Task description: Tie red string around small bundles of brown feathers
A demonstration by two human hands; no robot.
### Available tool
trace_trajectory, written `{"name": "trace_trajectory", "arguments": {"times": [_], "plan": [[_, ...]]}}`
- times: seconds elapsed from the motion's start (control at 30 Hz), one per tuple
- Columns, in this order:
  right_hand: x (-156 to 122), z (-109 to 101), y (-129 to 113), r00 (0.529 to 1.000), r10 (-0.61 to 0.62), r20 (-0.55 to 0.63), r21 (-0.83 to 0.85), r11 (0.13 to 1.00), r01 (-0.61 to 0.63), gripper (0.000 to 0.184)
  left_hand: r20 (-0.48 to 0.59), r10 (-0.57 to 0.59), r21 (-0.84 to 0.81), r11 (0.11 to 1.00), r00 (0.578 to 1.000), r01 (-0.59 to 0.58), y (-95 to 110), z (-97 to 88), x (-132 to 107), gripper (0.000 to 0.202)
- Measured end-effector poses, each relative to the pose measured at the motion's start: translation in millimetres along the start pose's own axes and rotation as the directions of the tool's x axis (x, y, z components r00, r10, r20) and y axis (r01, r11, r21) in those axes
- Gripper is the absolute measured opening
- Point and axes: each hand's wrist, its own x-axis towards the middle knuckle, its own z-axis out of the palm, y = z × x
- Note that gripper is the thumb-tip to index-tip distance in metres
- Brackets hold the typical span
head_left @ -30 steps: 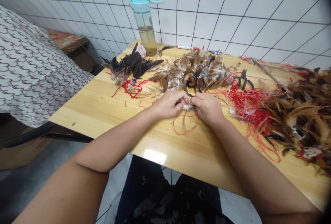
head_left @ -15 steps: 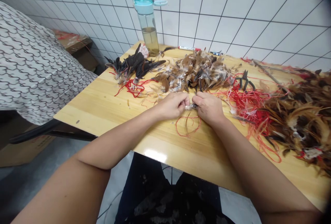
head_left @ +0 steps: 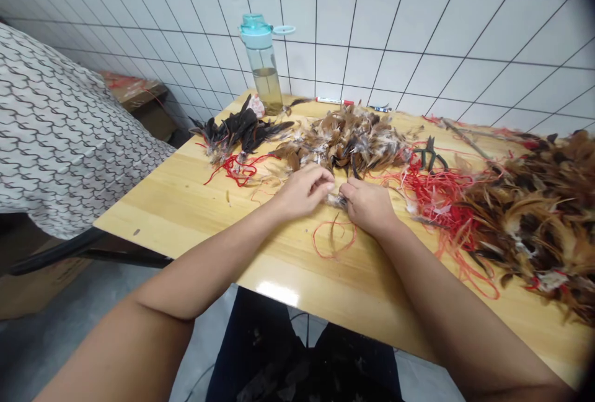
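Over the wooden table [head_left: 274, 247], my right hand [head_left: 369, 204] is closed on a small feather bundle [head_left: 338, 202], whose pale, fluffy end sticks out to the left of the fingers. My left hand [head_left: 304, 190] is just left of that end, fingers curled and thumb drawn in toward them; whatever is between its fingertips is too small to make out. Below the hands lies a loop of red string [head_left: 315, 242]. Just beyond them spreads a heap of brown and white feathers [head_left: 344, 135].
Black feathers [head_left: 242, 129] and a water bottle [head_left: 266, 80] stand at the back left. Rightward are tangled red string [head_left: 432, 197], pliers [head_left: 430, 154] and a large brown feather pile [head_left: 553, 204]. Markers [head_left: 333, 101] lie by the tiled wall. Patterned cloth [head_left: 79, 123] hangs at left.
My left hand has drawn slightly away from the bundle, its fingers looser than before. My right hand keeps its hold. The whole view has tilted up a little.
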Motion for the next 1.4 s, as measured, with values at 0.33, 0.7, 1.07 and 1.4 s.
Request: {"name": "trace_trajectory", "arguments": {"times": [0.33, 0.7, 1.07, 1.4], "plan": [[-1.6, 3.8, -5.7, 0.965, 0.143, -0.219, 0.152, 0.982, -0.111, 0.027, -0.045, 0.005, 0.167, 0.986, 0.999, 0.002, -13.7, 4.9, 0.9, 0.014], [-1.1, 18.3, -19.4, 0.95, 0.288, -0.121, 0.536, 0.825, -0.182, 0.026, 0.035, -0.404, -0.734, 0.61, 0.914, 0.298, -4.2, 8.7, 5.8, 0.026], [2.1, 28.3, -21.8, 0.904, 0.396, -0.162, 0.637, 0.741, -0.211, 0.024, 0.197, -0.401, -0.852, 0.381, 0.894, 0.359, 0.8, 16.7, 1.6, 0.029], [0.0, 15.4, -31.7, 0.956, 0.283, -0.083, 0.365, 0.901, -0.235, 0.018, 0.141, -0.414, -0.783, 0.509, 0.899, 0.357, 0.5, 19.8, 2.0, 0.031]]}}
